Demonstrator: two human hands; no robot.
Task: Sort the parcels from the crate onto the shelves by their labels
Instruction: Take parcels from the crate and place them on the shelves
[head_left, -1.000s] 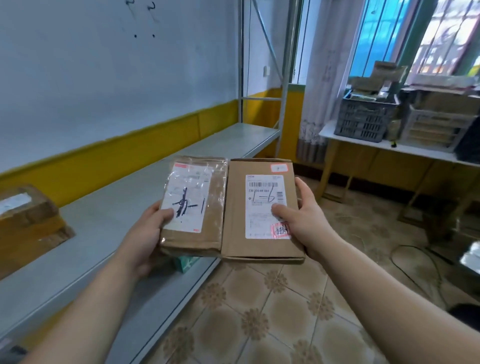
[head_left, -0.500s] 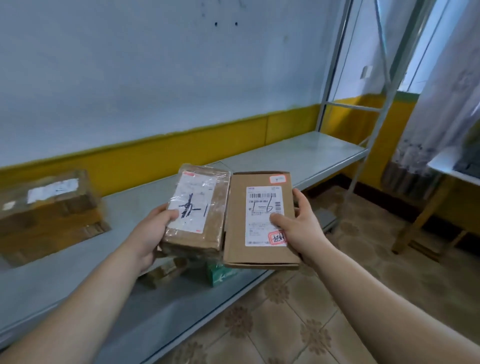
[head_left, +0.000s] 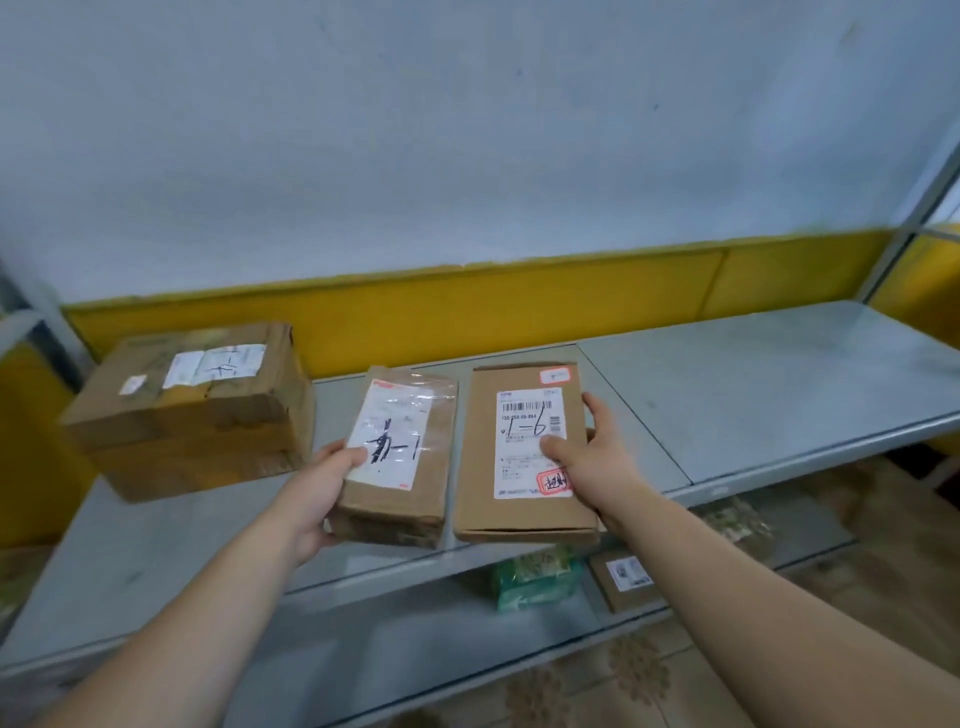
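Note:
My left hand (head_left: 317, 493) grips a small taped brown parcel (head_left: 400, 457) whose white label carries black handwriting. My right hand (head_left: 597, 462) grips a flat cardboard parcel (head_left: 519, 499) with a barcode label marked "1-6" and a red stamp, thumb on top of the label. Both parcels are held side by side, flat, just above the grey metal shelf (head_left: 753, 405). A larger taped cardboard box (head_left: 192, 405) sits on that shelf to the left of my hands.
A lower shelf (head_left: 395, 618) holds a green packet (head_left: 535, 577) and a small brown parcel (head_left: 623, 577). A yellow band runs along the white wall behind. A shelf upright (head_left: 904, 228) stands at the right. Patterned tile floor lies below.
My view has swung left to face the shelf square on. Both parcels now hang over the shelf surface, closer to the large box, with the same grips.

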